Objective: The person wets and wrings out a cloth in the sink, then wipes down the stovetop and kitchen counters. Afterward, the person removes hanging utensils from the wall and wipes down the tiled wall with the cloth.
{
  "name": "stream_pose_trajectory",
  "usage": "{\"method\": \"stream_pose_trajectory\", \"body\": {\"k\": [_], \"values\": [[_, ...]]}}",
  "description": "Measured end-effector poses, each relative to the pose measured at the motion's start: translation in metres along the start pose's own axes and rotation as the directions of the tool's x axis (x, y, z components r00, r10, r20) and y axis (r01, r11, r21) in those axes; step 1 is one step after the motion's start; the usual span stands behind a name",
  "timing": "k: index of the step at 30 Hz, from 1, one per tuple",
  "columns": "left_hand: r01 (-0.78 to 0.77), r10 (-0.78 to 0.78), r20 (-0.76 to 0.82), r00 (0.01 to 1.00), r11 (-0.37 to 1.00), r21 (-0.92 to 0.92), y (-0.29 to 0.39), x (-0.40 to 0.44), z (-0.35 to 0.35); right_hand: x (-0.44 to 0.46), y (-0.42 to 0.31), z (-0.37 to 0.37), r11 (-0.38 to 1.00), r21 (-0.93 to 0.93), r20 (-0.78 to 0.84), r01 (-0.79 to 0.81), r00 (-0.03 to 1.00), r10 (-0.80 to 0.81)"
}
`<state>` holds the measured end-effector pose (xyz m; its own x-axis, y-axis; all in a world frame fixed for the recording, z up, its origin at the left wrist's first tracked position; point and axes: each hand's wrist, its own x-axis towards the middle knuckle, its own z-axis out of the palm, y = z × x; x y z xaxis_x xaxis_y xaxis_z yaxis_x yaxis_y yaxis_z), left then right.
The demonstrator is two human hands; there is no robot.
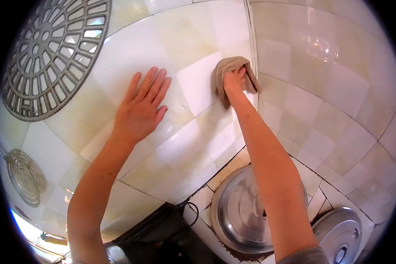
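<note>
My left hand (141, 108) lies flat against the tiled wall (176, 149), fingers stretched out, holding nothing. A brown cloth (229, 66) is bunched in my right hand (234, 81), which presses it to the wall close to the corner. The fingers of that hand are curled into the cloth and partly covered by its folds. Glossy white and cream tiles surround both hands.
A round metal grate (59, 57) hangs at upper left, with a smaller coiled rack (24, 178) below it. Under my right arm is a large metal lid (237, 211); another lid (339, 237) leans at lower right. A black appliance (163, 233) stands below.
</note>
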<state>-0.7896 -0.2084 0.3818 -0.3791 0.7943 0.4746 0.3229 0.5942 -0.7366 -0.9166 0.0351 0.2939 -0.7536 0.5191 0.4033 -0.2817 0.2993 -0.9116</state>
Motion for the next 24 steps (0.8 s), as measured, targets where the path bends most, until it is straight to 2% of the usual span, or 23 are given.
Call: {"method": "stream_pose_trajectory", "body": {"k": [1,3,4,5,6,7,9,12,13,14,15,16,18,19,20,21,24], "values": [[-0.002,0.002,-0.013,1.000,1.000,-0.015,-0.001,-0.001,0.000,-0.002,-0.009,0.002,0.998,-0.033,0.027,0.058,0.998,-0.057],[0.005,-0.007,-0.043,0.999,0.999,-0.049,-0.002,-0.003,0.000,-0.011,-0.035,0.017,0.986,-0.069,-0.072,0.151,0.985,-0.156],[0.011,-0.016,-0.063,0.998,0.998,-0.069,-0.001,-0.003,0.000,-0.016,-0.044,0.045,0.952,-0.127,-0.234,0.278,0.924,-0.301],[0.017,-0.025,-0.091,0.996,0.996,-0.087,-0.002,-0.002,-0.001,-0.014,-0.046,0.060,0.738,-0.542,-0.133,0.402,0.826,-0.547],[0.051,-0.057,-0.097,0.994,0.996,-0.066,-0.004,-0.002,-0.003,-0.035,-0.080,0.048,0.784,-0.356,-0.115,0.509,0.808,-0.577],[0.086,-0.090,-0.101,0.991,0.995,-0.048,-0.005,-0.004,-0.005,-0.049,-0.100,0.051,0.733,-0.367,-0.056,0.573,0.773,-0.632],[0.128,-0.133,-0.107,0.985,0.990,-0.055,-0.008,-0.007,-0.005,-0.065,-0.144,0.036,0.710,-0.266,0.043,0.652,0.743,-0.667],[0.131,-0.145,-0.145,0.979,0.987,-0.097,-0.010,-0.004,-0.004,-0.029,-0.149,0.034,0.670,0.014,0.004,0.742,0.670,-0.742],[0.126,-0.141,-0.164,0.976,0.987,-0.097,-0.008,-0.004,-0.004,-0.010,-0.151,0.030,0.701,0.037,0.010,0.712,0.701,-0.713],[0.117,-0.132,-0.178,0.975,0.989,-0.095,-0.007,-0.004,-0.003,0.028,-0.141,0.037,0.631,-0.102,-0.039,0.769,0.631,-0.775],[0.118,-0.129,-0.170,0.977,0.990,-0.076,-0.006,-0.004,-0.002,0.047,-0.140,0.024,0.640,-0.142,-0.010,0.755,0.646,-0.763],[0.119,-0.127,-0.161,0.979,0.991,-0.056,-0.006,-0.003,-0.002,0.080,-0.128,0.022,0.627,-0.317,0.045,0.712,0.672,-0.739],[0.123,-0.124,-0.150,0.981,0.992,-0.013,-0.006,-0.002,-0.001,0.145,-0.106,0.017,0.485,-0.635,0.155,0.601,0.715,-0.681],[0.126,-0.124,-0.146,0.981,0.992,0.009,-0.005,-0.001,-0.002,0.157,-0.094,0.008,0.446,-0.704,0.183,0.552,0.748,-0.638],[0.129,-0.123,-0.144,0.982,0.991,0.030,-0.004,-0.001,-0.002,0.153,-0.084,0.000,0.433,-0.731,0.191,0.527,0.767,-0.612],[0.132,-0.128,-0.143,0.981,0.991,0.017,-0.004,0.000,-0.001,0.143,-0.073,-0.010,0.481,-0.720,0.170,0.501,0.799,-0.577],[0.136,-0.136,-0.145,0.980,0.991,-0.011,-0.002,-0.001,-0.002,0.090,-0.039,-0.033,0.717,-0.592,0.085,0.370,0.912,-0.400]]}}
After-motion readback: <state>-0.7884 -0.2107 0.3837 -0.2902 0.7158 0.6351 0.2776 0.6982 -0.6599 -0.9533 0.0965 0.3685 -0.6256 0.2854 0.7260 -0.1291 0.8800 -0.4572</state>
